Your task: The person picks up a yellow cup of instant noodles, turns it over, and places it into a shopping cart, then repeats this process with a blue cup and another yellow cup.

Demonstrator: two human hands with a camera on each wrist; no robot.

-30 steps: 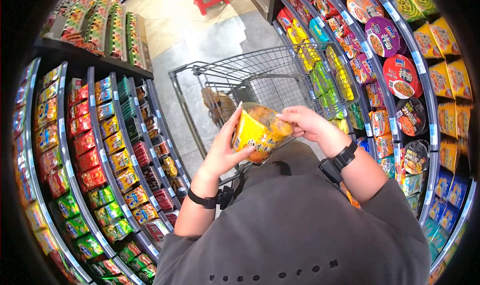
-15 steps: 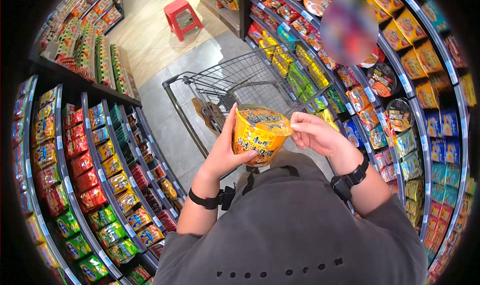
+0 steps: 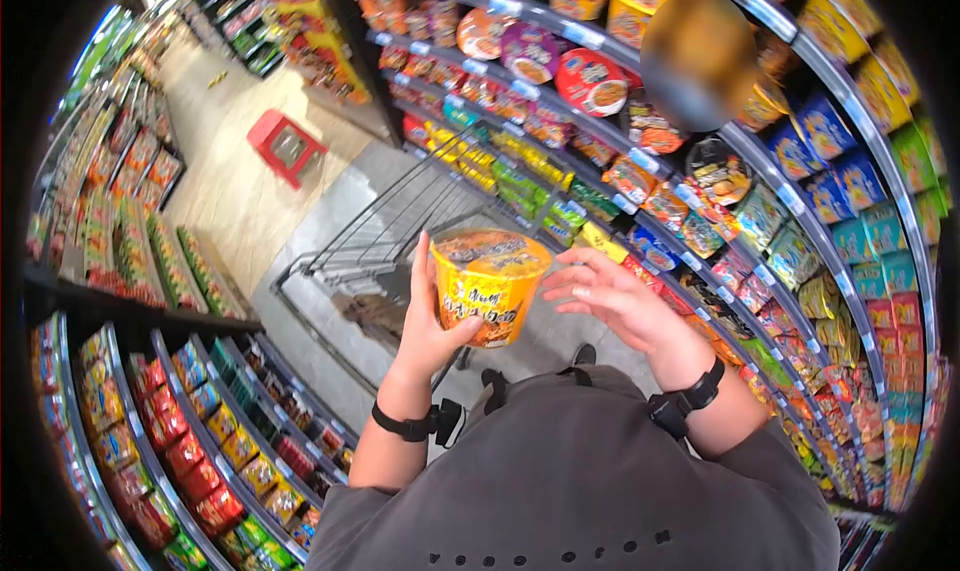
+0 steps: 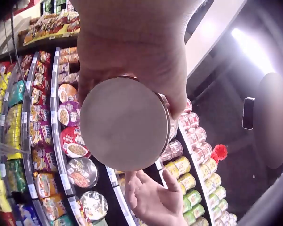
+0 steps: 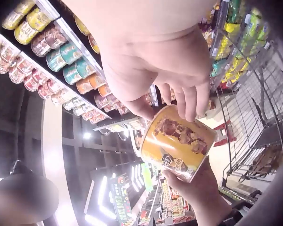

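Observation:
My left hand (image 3: 428,333) grips a yellow noodle cup (image 3: 486,293) round its side, thumb across the front, with the printed lid facing up. In the left wrist view the cup's plain round base (image 4: 125,124) faces the camera. My right hand (image 3: 622,306) is just right of the cup with its fingers loosely extended, apart from the cup in the head view. The right wrist view shows the right hand (image 5: 162,70) over the cup (image 5: 178,141), while the left hand (image 5: 198,188) holds the cup from the other side.
A wire shopping cart (image 3: 345,241) stands beyond the cup. Shelves of packets and noodle bowls (image 3: 592,83) run along the right, and more packet shelves (image 3: 190,441) stand at the lower left. A red stool (image 3: 286,147) is on the aisle floor.
The right hand has come off the cup's rim and its fingers have opened. The view has turned toward the right-hand shelves, and the cup has tipped more upright in the left hand.

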